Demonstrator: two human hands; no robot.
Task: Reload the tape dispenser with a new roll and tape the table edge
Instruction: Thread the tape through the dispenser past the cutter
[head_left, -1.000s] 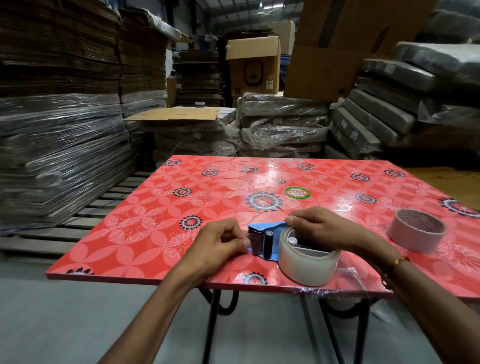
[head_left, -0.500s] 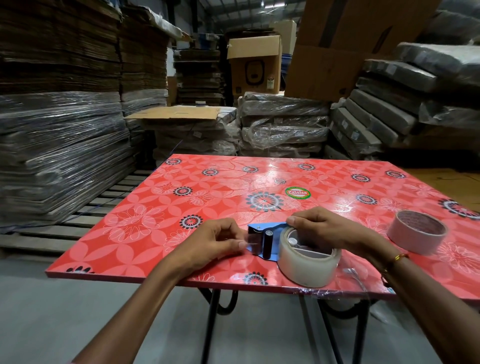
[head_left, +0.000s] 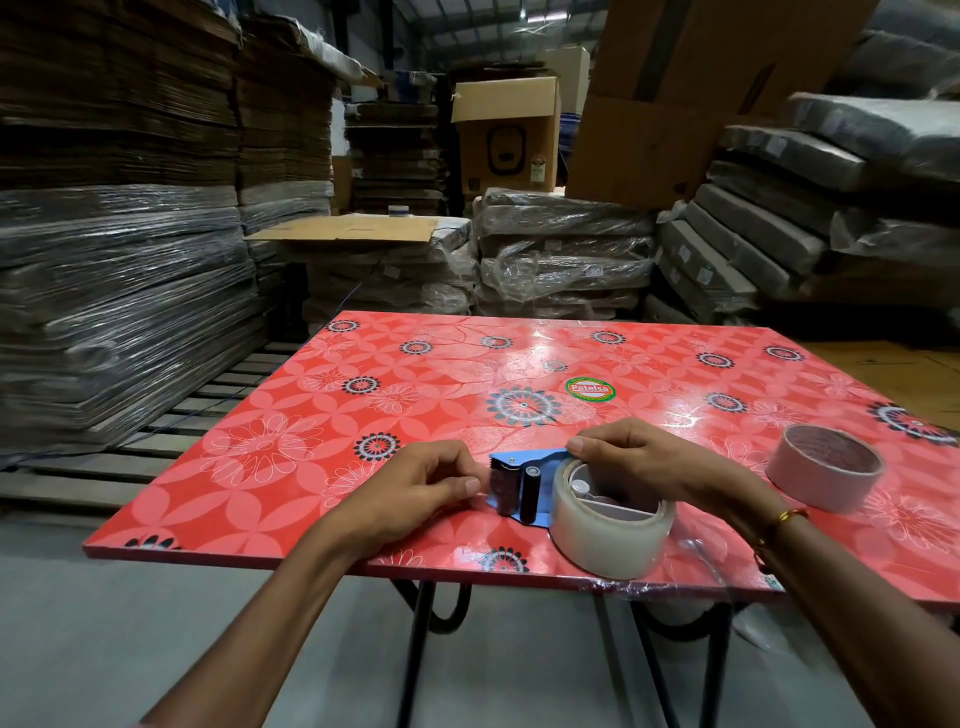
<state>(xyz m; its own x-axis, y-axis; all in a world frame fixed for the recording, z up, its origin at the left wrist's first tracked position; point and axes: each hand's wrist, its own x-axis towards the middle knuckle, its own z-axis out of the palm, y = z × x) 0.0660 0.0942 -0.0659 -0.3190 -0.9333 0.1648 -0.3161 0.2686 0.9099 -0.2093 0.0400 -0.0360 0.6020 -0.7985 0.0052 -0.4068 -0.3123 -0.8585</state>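
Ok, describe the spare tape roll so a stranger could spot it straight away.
On the red floral table, look toward its right side, past the right hand. The spare roll lies flat there alone, opaque and pale, unlike the clear roll on the blue dispenser.

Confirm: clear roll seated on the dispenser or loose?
Seated: the clear roll rings the blue dispenser's white hub. Whether tape is threaded through the rollers, cannot tell.

Both forearms are seen bare, with no sleeves in view. A thin gold bangle (head_left: 779, 527) with a small red bead is worn on the right wrist. No rings or gloves are seen on the hands.
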